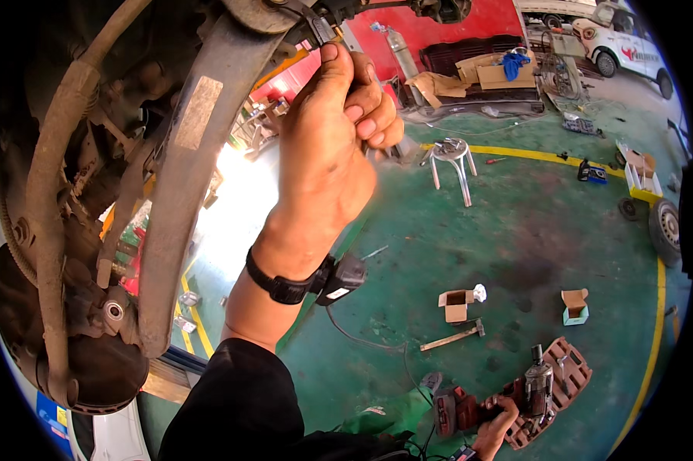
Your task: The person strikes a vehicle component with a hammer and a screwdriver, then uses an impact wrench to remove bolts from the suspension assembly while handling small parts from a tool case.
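Note:
My left hand, with a strapped device on its wrist, reaches up to the vehicle's underside, fingers curled and thumb against a small metal fitting at the top of a long grey suspension arm. Rubber-sleeved rods and a hose hang to the left. Low at the lower right, my right hand grips a red and black cordless impact wrench with a metal head. It is over an open brown tool case on the floor.
On the green floor stand a stool with parts, a hammer, small boxes and a loose wheel. Behind are a gas cylinder, cardboard on a bench and a white vehicle.

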A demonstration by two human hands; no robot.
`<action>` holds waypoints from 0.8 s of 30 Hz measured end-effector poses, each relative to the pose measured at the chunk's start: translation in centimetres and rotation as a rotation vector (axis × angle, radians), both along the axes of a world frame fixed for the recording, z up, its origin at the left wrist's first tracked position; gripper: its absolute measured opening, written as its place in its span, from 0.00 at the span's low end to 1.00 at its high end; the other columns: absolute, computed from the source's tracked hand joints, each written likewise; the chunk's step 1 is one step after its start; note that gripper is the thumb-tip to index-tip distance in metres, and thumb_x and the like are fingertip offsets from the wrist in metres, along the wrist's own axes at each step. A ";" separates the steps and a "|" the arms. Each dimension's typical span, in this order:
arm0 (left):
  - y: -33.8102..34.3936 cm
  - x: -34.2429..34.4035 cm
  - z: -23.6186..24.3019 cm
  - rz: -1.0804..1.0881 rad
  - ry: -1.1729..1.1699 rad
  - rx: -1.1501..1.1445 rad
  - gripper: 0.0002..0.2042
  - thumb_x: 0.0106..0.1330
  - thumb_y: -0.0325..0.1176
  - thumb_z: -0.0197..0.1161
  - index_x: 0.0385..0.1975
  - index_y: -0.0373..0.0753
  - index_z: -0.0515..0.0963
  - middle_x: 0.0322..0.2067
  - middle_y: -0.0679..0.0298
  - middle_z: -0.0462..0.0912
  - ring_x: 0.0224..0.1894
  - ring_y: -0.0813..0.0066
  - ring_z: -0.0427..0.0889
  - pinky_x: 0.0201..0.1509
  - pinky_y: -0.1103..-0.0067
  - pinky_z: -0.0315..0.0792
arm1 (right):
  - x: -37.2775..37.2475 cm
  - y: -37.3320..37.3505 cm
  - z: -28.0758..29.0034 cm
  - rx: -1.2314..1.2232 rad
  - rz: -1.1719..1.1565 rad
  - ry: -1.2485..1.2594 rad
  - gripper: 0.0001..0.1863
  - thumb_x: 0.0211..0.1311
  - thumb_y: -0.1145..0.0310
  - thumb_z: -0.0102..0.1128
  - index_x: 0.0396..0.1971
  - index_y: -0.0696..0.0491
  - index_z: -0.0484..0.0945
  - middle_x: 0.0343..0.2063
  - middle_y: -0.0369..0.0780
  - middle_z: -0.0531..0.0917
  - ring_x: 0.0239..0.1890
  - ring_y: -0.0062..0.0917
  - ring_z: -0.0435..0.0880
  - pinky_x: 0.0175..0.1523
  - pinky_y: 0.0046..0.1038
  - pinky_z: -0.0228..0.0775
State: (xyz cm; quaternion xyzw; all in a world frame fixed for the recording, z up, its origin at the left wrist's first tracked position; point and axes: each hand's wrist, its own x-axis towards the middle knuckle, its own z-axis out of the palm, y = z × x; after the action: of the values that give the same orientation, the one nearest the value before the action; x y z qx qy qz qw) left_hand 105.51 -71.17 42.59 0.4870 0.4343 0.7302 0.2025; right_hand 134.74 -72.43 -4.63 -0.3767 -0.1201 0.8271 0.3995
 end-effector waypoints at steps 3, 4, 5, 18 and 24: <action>-1.6 1.1 1.0 0.045 -0.084 -0.069 0.15 0.77 0.47 0.46 0.33 0.42 0.66 0.19 0.76 0.55 0.21 0.87 0.56 0.27 0.85 0.55 | 0.2 -0.7 2.7 0.058 -0.026 0.024 0.06 0.52 0.68 0.54 0.24 0.53 0.69 0.21 0.36 0.68 0.26 0.25 0.67 0.36 0.28 0.62; -1.9 1.2 1.1 0.064 -0.107 -0.082 0.15 0.77 0.46 0.46 0.33 0.42 0.66 0.19 0.76 0.56 0.21 0.87 0.56 0.27 0.85 0.55 | 0.5 -0.7 3.2 0.088 -0.032 0.024 0.06 0.52 0.69 0.53 0.25 0.54 0.69 0.22 0.36 0.68 0.26 0.25 0.67 0.37 0.28 0.62; -2.1 1.2 1.3 0.060 -0.131 -0.086 0.15 0.77 0.45 0.46 0.34 0.41 0.67 0.19 0.76 0.57 0.21 0.86 0.57 0.27 0.85 0.56 | 0.7 -0.7 3.4 0.124 -0.029 0.011 0.05 0.52 0.69 0.53 0.26 0.54 0.69 0.22 0.36 0.69 0.26 0.24 0.67 0.37 0.27 0.62; -1.3 -0.9 -0.6 0.004 -0.062 0.015 0.18 0.75 0.49 0.49 0.34 0.39 0.72 0.21 0.73 0.66 0.24 0.83 0.65 0.31 0.83 0.62 | 1.7 0.8 6.4 0.158 -0.030 -0.021 0.13 0.42 0.77 0.51 0.32 0.57 0.73 0.24 0.36 0.71 0.22 0.22 0.66 0.29 0.23 0.60; -3.7 -1.3 -8.3 0.141 -0.248 -0.156 0.24 0.72 0.57 0.49 0.46 0.39 0.75 0.38 0.66 0.80 0.43 0.76 0.78 0.46 0.76 0.70 | 1.3 1.7 7.4 0.283 0.042 -0.022 0.16 0.39 0.83 0.56 0.34 0.59 0.76 0.33 0.39 0.75 0.25 0.24 0.73 0.30 0.23 0.67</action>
State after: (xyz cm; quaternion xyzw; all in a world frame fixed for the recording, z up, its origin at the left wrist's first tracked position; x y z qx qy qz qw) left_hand 104.16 -74.92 34.24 0.3443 0.4945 0.7612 0.2397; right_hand 136.02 -70.77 2.76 -0.3231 -0.2477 0.8059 0.4299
